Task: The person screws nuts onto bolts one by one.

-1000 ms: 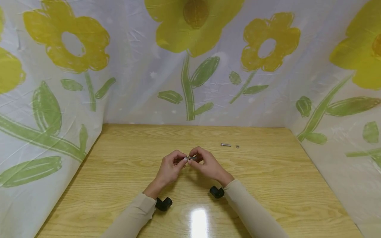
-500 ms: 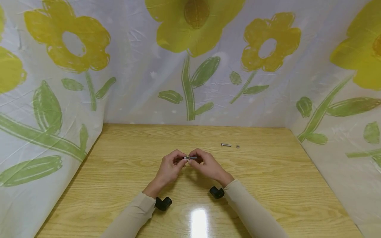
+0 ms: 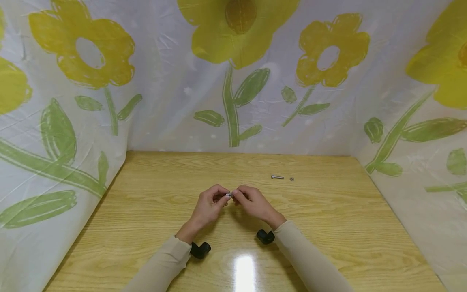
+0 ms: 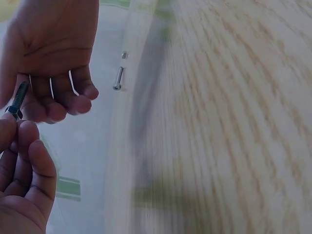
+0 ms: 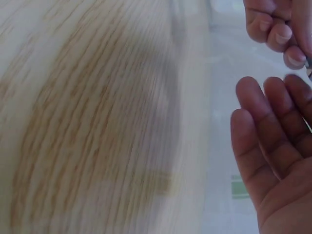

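My left hand [image 3: 209, 205] pinches a silver bolt [image 4: 20, 95] by one end in its fingertips, low above the table. A hex nut [image 4: 13, 112] sits around the bolt beside those fingertips, and the threaded shaft points towards my right palm. My right hand [image 3: 255, 205] has its thumb and index finger at the nut from the right, pinching it. In the head view these fingers cover most of the shaft. Its other fingers [image 5: 273, 122] are loosely bent in the right wrist view. The left hand [image 5: 278, 29] shows there only in part.
Farther back on the wooden table [image 3: 164, 174] lie a second bolt [image 3: 277, 177] and a loose nut [image 3: 292, 179] to its right. Flower-printed cloth [image 3: 164, 101] hangs along the back and both sides. Black wrist cameras [image 3: 200, 250] jut from under both sleeves.
My right thumb and index finger have shifted over the bolt and now cover the shaft that stuck out to the right earlier. The left hand stays in place.
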